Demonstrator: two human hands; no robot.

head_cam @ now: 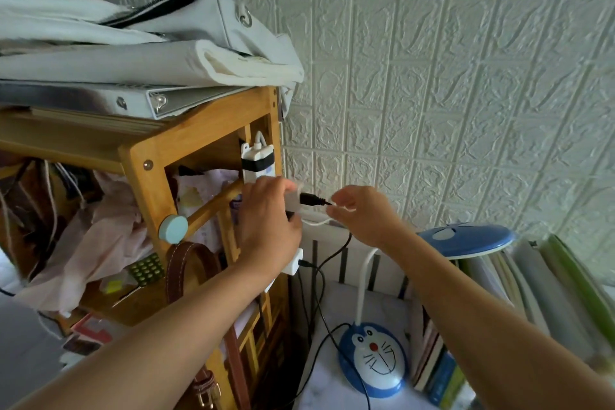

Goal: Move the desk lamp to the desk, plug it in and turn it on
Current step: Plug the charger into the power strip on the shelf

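Against the white embossed brick-pattern wall (466, 76), the blue cartoon-cat desk lamp (374, 358) stands on the pale marbled desk (332, 386). Left hand (269, 223) grips a white power strip (258, 160) on the wooden shelf (199, 143); right hand (362, 213) pinches the black cable (336, 250).

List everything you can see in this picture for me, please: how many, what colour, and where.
desk lamp: one, blue and white with a cartoon cat face on the base, standing on the desk at lower right
black cable: one, its USB plug near the adapter
white adapter: one, on the shelf side, mostly hidden
power strip: one, white, strapped to the shelf
wooden shelf: one, brown, left
binder: one, grey, on top of the shelf
fabric bag: one, pale grey, on the binder
books: several, right edge
left hand: on the adapter
right hand: pinching the cable behind the plug
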